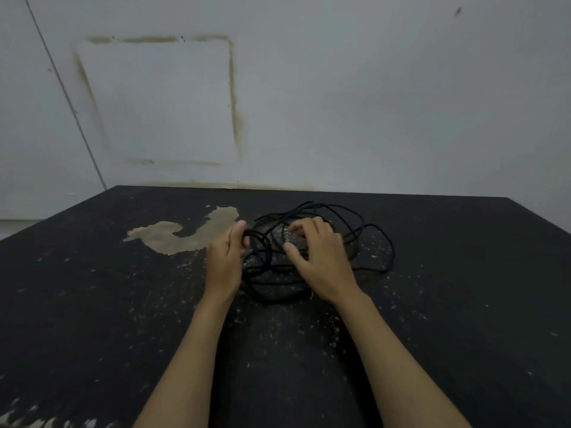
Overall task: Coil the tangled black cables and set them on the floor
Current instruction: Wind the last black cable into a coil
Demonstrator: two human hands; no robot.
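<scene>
Black cables [355,223] lie tangled; left hand [227,254] pinches one loop.

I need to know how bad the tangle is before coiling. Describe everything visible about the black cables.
The black cables are thin, round and rubbery-looking, lying in a loose, irregular heap of overlapping loops on the dark, speckled floor, near the wall. Loops spread farthest to the right and rear. No plugs or ends can be made out. The left hand pinches a few strands at the heap's left edge; the right hand rests over the middle, fingers curled among the loops.
</scene>
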